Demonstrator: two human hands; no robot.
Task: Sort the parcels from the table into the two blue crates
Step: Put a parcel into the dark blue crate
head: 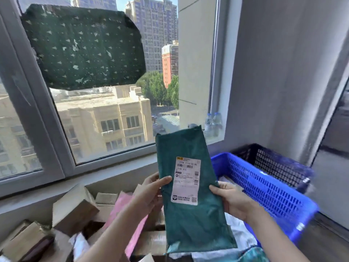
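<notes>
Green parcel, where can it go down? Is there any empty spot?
Room for the green parcel: the grey sill between window and cardboard boxes is bare. So is the floor right of the blue crate. The boxes and pink parcel are crowded; white bags fill the crate's near end.

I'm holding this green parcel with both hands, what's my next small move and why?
Probably swing the green parcel right and lower it over the blue crate. Your left hand and right hand grip its edges, the label faces you, and the crate sits just to its right.
</notes>
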